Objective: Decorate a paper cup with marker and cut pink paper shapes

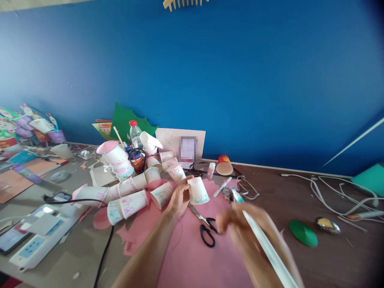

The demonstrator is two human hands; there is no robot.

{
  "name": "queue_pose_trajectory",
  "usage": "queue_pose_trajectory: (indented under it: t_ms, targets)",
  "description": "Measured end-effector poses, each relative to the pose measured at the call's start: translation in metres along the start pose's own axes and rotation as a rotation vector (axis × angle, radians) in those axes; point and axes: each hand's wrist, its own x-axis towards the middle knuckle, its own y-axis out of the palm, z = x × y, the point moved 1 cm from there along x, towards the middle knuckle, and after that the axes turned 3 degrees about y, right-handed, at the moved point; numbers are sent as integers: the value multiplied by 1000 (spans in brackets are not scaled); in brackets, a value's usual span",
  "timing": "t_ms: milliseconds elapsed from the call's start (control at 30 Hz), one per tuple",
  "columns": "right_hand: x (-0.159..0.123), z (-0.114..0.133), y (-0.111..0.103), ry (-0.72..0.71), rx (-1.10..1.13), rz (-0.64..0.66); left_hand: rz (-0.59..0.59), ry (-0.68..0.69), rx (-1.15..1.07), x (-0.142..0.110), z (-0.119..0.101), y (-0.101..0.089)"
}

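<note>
The left hand (179,199) grips a paper cup (198,192), seemingly to steady it, while the right hand (243,227) clasps a marker (264,242).

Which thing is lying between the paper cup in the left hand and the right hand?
In the head view, black-handled scissors lie between the paper cup and right hand, on pink paper.
</note>
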Motion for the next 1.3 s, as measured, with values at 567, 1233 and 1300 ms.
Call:
queue_pose_trajectory:
  t_ms: [567,1233,1300]
  targets:
    - [37,-110,7,204,-205,-268,43,37,1,-1,4,1]
    - [32,-122,7,194,-268,-248,86,50,134,1,10,-3]
    - [34,-119,6,211,-217,-256,118,34,138,1,10,-3]
